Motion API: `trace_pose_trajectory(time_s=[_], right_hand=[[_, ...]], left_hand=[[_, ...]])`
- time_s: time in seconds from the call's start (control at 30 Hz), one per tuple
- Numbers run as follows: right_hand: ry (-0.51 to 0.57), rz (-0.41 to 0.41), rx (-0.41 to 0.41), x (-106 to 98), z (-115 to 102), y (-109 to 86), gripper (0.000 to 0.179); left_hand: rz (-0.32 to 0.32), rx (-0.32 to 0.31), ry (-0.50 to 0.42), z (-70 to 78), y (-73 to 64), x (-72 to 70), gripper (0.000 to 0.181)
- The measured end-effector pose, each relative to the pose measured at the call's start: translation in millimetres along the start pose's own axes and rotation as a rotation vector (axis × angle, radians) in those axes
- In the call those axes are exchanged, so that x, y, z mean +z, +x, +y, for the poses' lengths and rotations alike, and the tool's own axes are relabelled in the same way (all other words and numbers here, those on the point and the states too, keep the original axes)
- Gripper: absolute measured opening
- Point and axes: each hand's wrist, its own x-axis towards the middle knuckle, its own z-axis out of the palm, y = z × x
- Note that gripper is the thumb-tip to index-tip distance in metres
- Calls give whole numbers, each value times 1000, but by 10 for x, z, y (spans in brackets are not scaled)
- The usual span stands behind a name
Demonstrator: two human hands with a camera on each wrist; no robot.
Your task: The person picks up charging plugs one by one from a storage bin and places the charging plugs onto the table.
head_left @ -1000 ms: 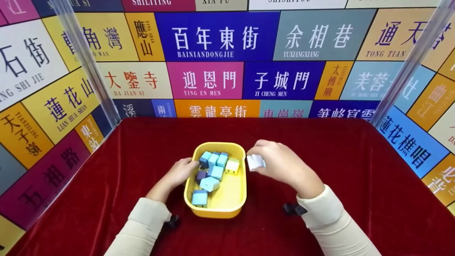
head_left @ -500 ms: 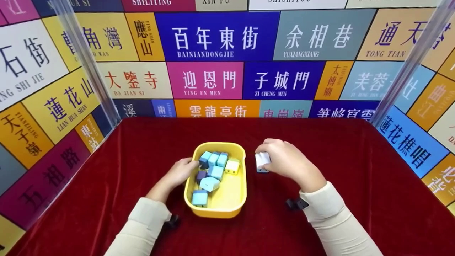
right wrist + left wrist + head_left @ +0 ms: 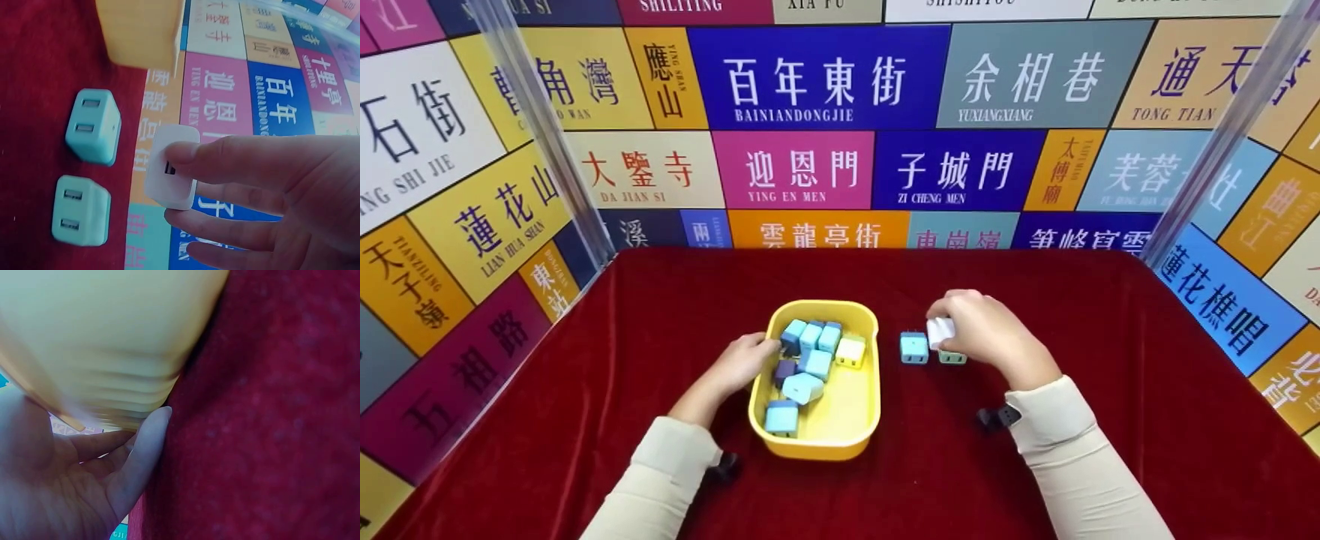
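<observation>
In the head view a yellow plastic box stands on the cloth. My left hand holds its left side, with fingers against the wall and at the rim; in the left wrist view the hand lies against the box wall. My right hand pinches a white USB charger between thumb and fingers, its port facing the right wrist camera. Below it on the cloth stand a blue two-port charger and a pale green one, side by side, right of the box.
Inside the box lie several blue chargers and a pale yellow one. Dark red cloth covers the table. Behind it rises a wall of coloured signs, with clear posts at the back corners.
My right hand has moved right, off the blue charger, which stays on the cloth. The pale green charger has come into view beneath the white one. The left hand and the box stay put.
</observation>
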Motion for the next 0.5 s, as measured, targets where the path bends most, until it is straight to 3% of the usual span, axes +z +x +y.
trace_pose_trajectory(time_s=[0.5], right_hand=[[41, -31, 40, 53, 300, 25, 28]], left_hand=[[8, 3, 7, -15, 4, 9, 50]])
